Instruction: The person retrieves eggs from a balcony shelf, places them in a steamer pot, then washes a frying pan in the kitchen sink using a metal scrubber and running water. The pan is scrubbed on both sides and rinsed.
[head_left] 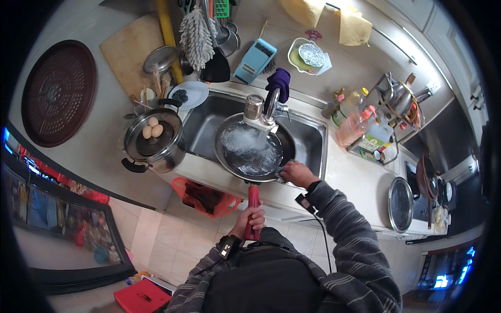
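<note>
My left hand (250,221) grips the red handle (253,191) of a dark frying pan (288,144). The pan lies over the stainless steel sink (201,121), its handle reaching over the counter's front edge towards me. Water runs from the faucet (270,113) into the pan and foams there. At the pan's near right rim, my right hand (299,174) has its fingers closed on a small grey scouring pad (278,172), mostly hidden by the fingers. A purple cloth (278,82) hangs over the faucet.
Left of the sink stands a steel pot (164,158) with eggs (152,128) on top. Behind it, a white plate (195,94) holds a dark scourer (180,96). Bottles (354,125) and a round lid (400,204) stand to the right. A red bag (207,209) hangs below the counter.
</note>
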`<state>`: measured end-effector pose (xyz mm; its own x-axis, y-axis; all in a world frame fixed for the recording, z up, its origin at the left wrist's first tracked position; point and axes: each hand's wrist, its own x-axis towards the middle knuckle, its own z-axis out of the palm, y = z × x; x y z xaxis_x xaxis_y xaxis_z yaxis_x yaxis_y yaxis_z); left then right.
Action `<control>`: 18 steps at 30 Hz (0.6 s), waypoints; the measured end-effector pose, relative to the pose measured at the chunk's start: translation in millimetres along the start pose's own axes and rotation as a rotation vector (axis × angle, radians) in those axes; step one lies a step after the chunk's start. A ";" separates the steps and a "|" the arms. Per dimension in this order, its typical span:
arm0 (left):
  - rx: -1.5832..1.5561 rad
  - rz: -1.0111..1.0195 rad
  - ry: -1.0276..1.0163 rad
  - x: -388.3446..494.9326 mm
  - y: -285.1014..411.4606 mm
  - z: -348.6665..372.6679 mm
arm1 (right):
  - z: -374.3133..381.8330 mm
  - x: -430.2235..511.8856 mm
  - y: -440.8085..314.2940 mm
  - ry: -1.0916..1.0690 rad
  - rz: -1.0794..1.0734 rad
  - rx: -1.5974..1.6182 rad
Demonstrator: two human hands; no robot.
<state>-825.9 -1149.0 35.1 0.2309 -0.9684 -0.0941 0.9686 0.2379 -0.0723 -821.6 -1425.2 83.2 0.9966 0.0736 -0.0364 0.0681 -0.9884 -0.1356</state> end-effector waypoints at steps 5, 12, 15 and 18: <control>0.097 -0.064 0.050 -14.5 13.9 10.7 | -18.8 46.3 53.0 -0.227 0.199 -0.380; 0.119 -0.128 0.159 -36.0 28.2 36.9 | -0.6 128.5 51.5 -0.126 0.156 -0.423; 0.082 -0.114 0.169 -34.5 24.6 39.6 | 23.7 111.2 43.6 -0.374 0.349 -0.271; 0.056 -0.101 0.171 -33.3 22.0 42.9 | 41.1 97.1 23.1 -0.705 -0.124 -0.347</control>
<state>-808.4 -1114.7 79.2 0.1180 -0.9592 -0.2571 0.9907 0.1313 -0.0353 -725.2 -1435.4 35.9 0.7249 0.1380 -0.6749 0.3030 -0.9437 0.1325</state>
